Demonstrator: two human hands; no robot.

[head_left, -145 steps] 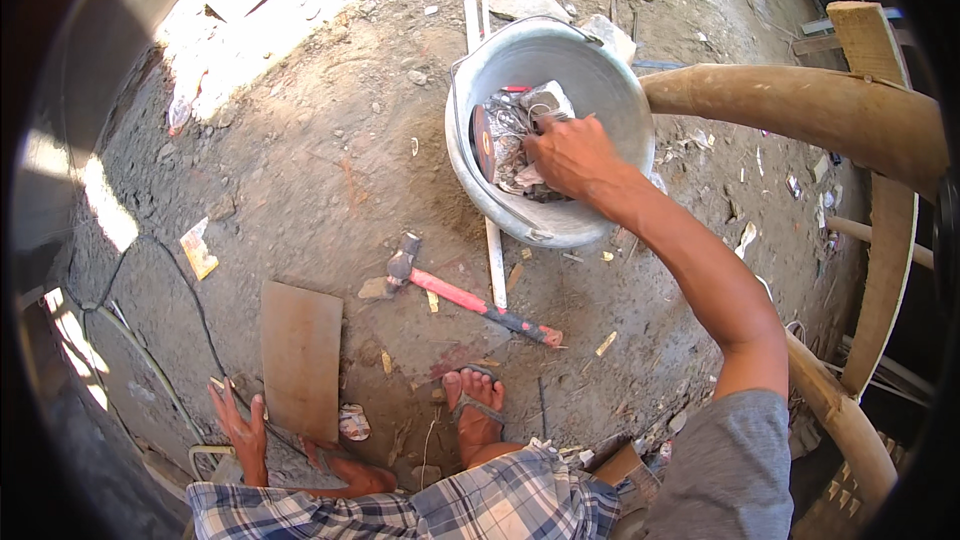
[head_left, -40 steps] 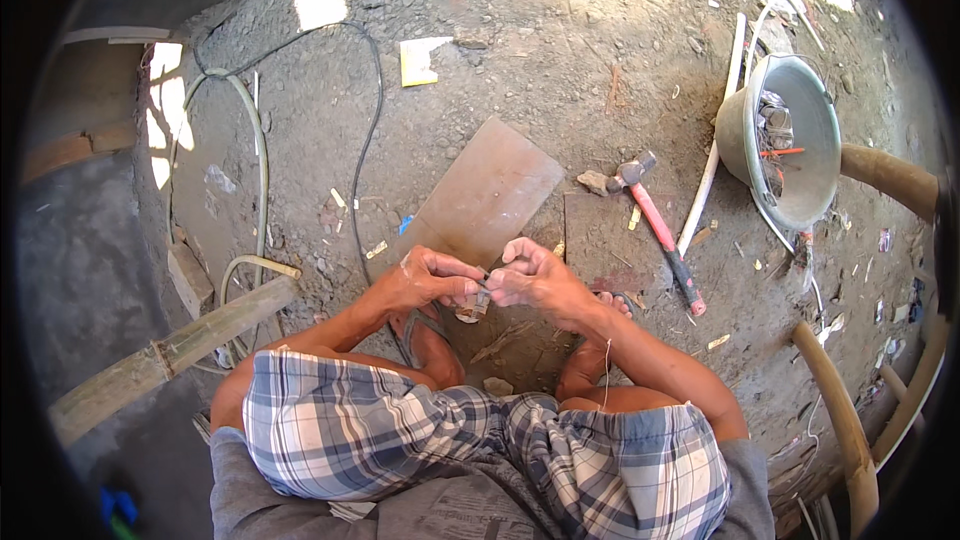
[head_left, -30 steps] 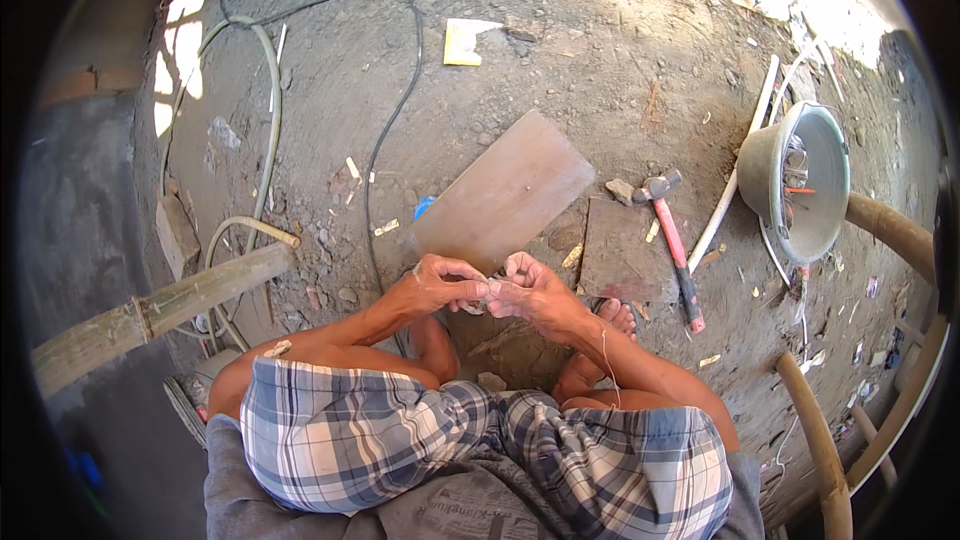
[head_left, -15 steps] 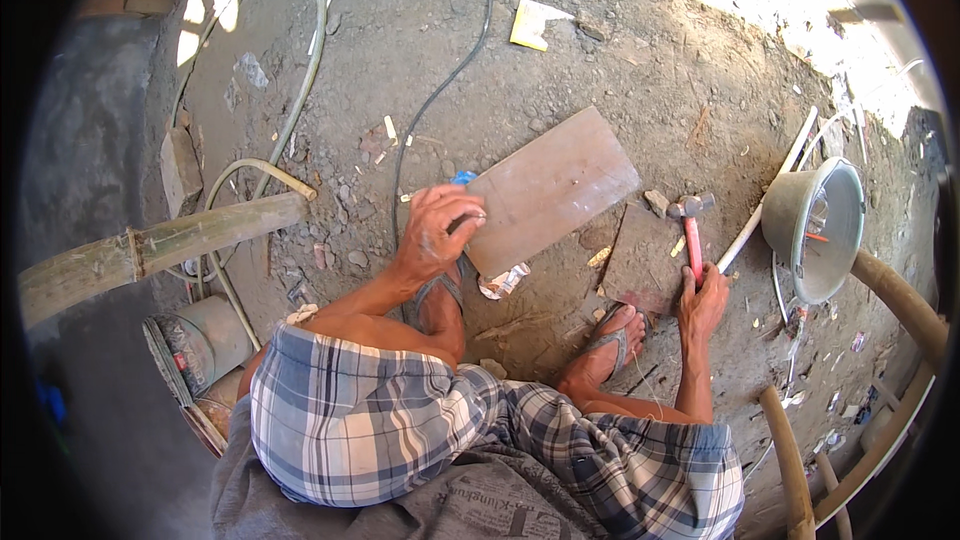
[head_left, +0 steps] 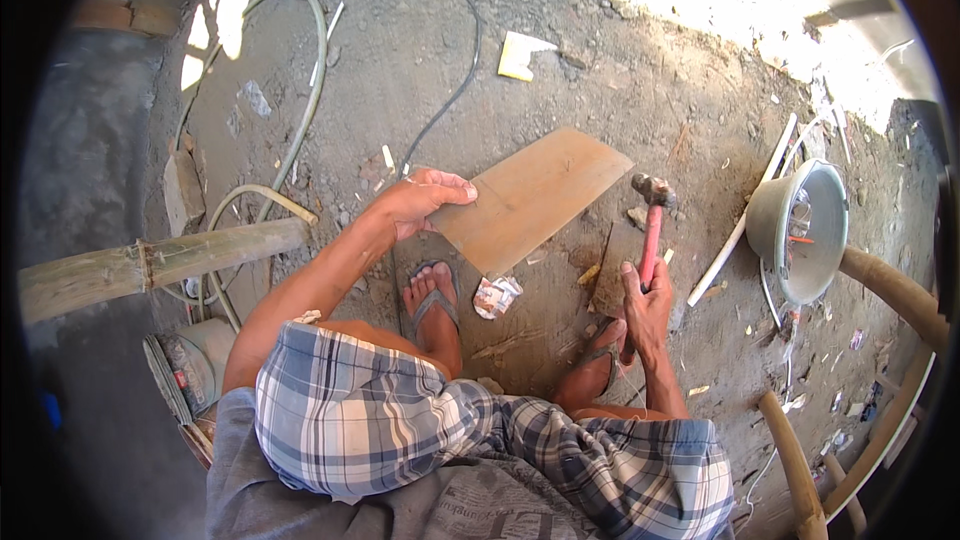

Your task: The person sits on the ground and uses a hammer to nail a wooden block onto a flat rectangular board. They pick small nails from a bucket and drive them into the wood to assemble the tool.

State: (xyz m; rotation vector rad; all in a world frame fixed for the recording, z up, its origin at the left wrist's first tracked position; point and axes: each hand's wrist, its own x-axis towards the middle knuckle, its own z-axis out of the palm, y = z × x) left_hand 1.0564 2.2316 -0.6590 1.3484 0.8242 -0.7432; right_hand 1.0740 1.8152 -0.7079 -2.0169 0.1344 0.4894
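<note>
My left hand (head_left: 425, 202) grips the left edge of a flat brown board (head_left: 545, 195), thumb on its upper face and the other fingers hidden beneath. The board slants up to the right over the dirt, in front of my feet. In my right hand (head_left: 648, 308) is a hammer (head_left: 652, 235) with a red handle; its metal head points away from me, just off the board's right corner. Below the hammer, a smaller dark flat piece (head_left: 612, 275) lies on the ground beside my right foot, partly covered by my hand.
A grey bucket (head_left: 765, 230) lies tipped at the right, with a white pipe (head_left: 735, 255) next to it. Bamboo poles (head_left: 220, 252) reach in from both sides. A hose (head_left: 318, 70) and black cable curve across the far left. Crumpled paper (head_left: 497, 296) lies between my feet.
My left hand has taken hold of the board, which now looks lifted and tilted. My right hand has moved the hammer up and left, toward the board's corner.
</note>
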